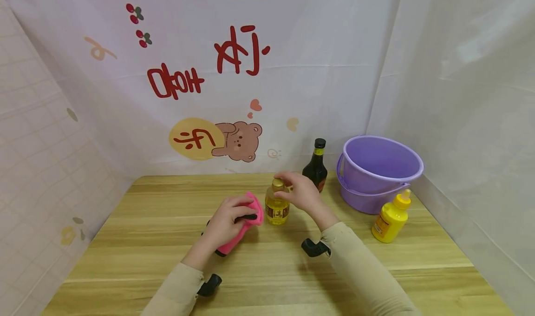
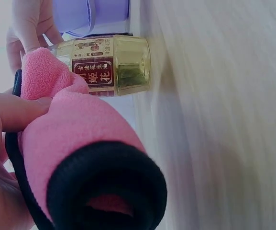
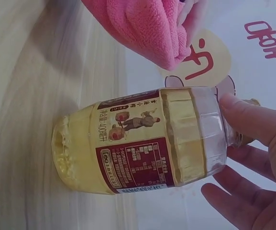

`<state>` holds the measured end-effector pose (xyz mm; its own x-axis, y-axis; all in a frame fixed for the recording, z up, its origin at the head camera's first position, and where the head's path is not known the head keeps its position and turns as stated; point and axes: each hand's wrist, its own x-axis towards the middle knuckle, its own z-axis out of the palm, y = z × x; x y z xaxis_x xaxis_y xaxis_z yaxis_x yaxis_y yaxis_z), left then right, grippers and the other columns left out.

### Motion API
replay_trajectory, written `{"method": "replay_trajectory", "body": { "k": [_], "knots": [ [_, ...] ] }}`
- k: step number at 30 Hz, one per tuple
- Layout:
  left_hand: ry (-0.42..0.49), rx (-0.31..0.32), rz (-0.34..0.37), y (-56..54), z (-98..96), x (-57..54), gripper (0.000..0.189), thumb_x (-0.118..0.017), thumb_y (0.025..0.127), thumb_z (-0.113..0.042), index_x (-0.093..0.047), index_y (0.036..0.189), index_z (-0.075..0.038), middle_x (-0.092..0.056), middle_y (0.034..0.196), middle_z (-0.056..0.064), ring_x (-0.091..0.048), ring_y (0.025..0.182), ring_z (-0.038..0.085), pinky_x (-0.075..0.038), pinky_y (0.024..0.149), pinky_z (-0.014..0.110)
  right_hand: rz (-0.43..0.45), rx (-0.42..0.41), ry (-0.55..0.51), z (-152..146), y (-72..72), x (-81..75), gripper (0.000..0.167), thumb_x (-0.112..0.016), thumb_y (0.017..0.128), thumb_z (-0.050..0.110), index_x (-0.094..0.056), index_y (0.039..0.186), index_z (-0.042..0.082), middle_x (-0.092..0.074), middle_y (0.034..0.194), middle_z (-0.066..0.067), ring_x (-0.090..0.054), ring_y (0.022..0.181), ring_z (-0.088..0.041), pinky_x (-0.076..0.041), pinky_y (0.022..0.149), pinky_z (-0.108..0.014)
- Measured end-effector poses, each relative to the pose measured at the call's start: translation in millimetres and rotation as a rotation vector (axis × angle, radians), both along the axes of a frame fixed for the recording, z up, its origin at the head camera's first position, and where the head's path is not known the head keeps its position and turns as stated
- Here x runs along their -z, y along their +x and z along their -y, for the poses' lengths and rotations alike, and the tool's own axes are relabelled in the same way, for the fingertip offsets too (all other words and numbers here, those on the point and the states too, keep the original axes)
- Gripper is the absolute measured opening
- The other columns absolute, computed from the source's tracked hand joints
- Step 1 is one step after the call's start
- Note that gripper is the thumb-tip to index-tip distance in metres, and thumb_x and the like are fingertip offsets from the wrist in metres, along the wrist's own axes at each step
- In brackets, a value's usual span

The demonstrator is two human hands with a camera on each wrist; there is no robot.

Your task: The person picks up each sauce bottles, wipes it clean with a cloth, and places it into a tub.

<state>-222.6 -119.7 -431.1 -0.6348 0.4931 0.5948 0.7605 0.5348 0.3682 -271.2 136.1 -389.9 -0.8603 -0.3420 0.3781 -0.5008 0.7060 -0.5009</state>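
Observation:
A pink cloth with black edging (image 1: 236, 240) hangs folded in my left hand (image 1: 227, 218), pinched between thumb and fingers. Its rolled black-edged end faces the left wrist camera. My right hand (image 1: 303, 193) holds a small oil bottle (image 1: 277, 211) by the neck, thumb on one side and fingers around the other. Yellow oil and a red-and-cream label (image 3: 133, 143) show in the right wrist view. The bottle stands upright on the wooden table, its gold cap (image 1: 277, 182) partly behind the fingers. The cloth is just left of the bottle.
Behind the right hand stands a dark sauce bottle (image 1: 315, 167) with a black cap. A purple bucket (image 1: 363, 193) is at the back right, with a yellow squeeze bottle (image 1: 388, 223) in front of it. A printed white curtain (image 1: 317, 97) borders the table (image 1: 267, 279).

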Motion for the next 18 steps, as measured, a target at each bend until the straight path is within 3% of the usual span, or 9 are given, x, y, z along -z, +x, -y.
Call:
{"method": "replay_trajectory", "body": {
  "k": [12, 18],
  "knots": [
    [0.057, 0.023, -0.04, -0.5, -7.1, 7.1, 0.035, -0.078, 0.074, 0.011, -0.08, 0.1, -0.013, -0.065, 0.125, 0.01, -0.057, 0.115, 0.035, -0.05, 0.094, 0.048, -0.136, -0.012, -0.094, -10.2, 6.4, 11.4, 0.044, -0.086, 0.078, 0.022, -0.07, 0.118, 0.01, -0.071, 0.108, -0.004, -0.069, 0.091, -0.023, -0.057, 0.076, -0.043],
    [0.071, 0.027, -0.033, 0.5, -14.5, 7.1, 0.034, -0.078, 0.075, 0.009, -0.08, 0.099, -0.014, -0.065, 0.126, 0.01, -0.057, 0.116, 0.035, -0.048, 0.096, 0.048, -0.137, 0.029, -0.147, -24.4, 17.6, 5.1, 0.045, -0.087, 0.077, 0.019, -0.07, 0.118, 0.01, -0.072, 0.102, -0.006, -0.069, 0.089, -0.023, -0.058, 0.076, -0.043]
  ]
}}
